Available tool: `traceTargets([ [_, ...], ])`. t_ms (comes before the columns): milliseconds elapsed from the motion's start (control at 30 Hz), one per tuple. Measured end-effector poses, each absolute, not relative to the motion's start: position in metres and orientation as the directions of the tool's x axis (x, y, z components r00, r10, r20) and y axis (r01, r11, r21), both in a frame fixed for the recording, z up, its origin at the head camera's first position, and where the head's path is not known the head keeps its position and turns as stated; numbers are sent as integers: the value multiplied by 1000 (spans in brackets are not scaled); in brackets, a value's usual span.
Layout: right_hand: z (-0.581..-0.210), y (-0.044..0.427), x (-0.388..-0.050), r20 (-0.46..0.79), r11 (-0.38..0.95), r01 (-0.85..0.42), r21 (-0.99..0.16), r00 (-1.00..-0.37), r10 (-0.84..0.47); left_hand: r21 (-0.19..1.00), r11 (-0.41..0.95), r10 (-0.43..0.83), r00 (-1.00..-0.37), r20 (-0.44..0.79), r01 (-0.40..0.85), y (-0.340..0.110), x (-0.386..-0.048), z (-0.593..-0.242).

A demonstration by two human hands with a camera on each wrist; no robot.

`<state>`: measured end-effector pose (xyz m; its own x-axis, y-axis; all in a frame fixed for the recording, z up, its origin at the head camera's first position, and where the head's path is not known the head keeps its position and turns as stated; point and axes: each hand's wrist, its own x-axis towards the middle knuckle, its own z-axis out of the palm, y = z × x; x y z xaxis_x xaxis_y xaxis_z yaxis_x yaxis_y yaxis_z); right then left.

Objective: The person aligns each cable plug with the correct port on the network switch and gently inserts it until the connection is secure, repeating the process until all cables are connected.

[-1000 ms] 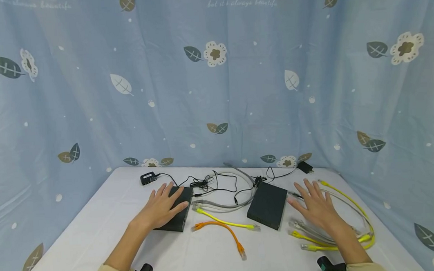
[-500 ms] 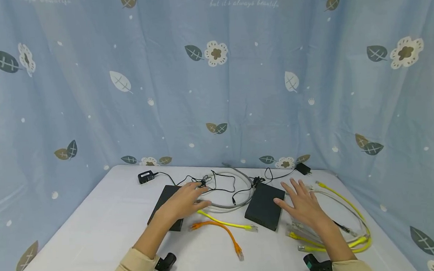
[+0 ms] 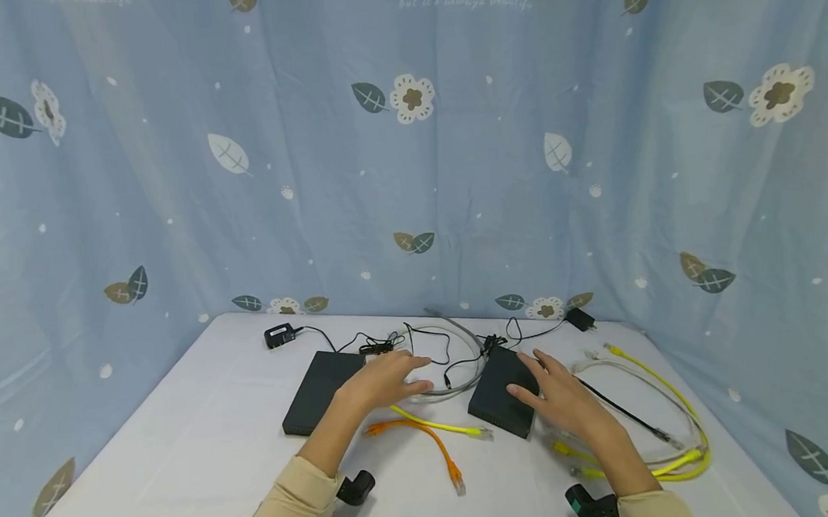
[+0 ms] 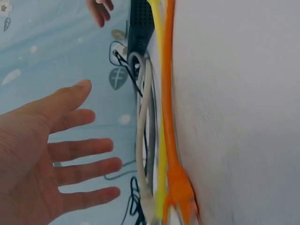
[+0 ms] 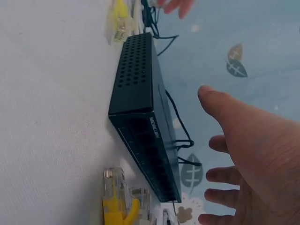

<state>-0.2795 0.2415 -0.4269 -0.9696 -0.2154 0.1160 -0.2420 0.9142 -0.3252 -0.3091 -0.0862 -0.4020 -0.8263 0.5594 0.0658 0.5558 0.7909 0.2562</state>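
Note:
My left hand [image 3: 381,381] hovers palm down, fingers spread, over the grey coiled cable [image 3: 477,368] and a short yellow network cable [image 3: 440,426]. In the left wrist view its fingers are apart from the cables, among them an orange network cable [image 4: 167,93]. My right hand [image 3: 565,395], also spread, is above the right edge of a black network switch [image 3: 502,398]. The right wrist view has that switch [image 5: 133,70] with its row of ports, and the hand beside it holding nothing. A second black switch [image 3: 315,388] lies left of my left hand, partly behind the wrist.
Black power adapters lie at the back left [image 3: 279,336] and back right [image 3: 580,318], with thin black cords between. On the right are a long yellow cable [image 3: 663,386], a black cable [image 3: 622,410] and grey cables. A blue patterned curtain [image 3: 409,173] hangs behind the white table [image 3: 185,458].
My left hand has moved right, off the left switch to above the cables. My right hand has shifted left over the right switch's edge, uncovering the black cable.

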Motion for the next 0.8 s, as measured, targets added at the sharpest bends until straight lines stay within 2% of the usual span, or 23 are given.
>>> traceTargets([
  [300,-430,236,-279,81,914,-233,-333,-972,-219,220,761,617,-786,41,610,-64,-322,-411],
  [567,-432,229,-277,11,913,-198,-357,-978,-207,210,776,610,-792,-11,594,-57,-333,-418],
  [800,-436,226,-276,-39,913,-196,-359,-974,-225,141,768,632,-775,-12,625,-49,-340,-422],
])
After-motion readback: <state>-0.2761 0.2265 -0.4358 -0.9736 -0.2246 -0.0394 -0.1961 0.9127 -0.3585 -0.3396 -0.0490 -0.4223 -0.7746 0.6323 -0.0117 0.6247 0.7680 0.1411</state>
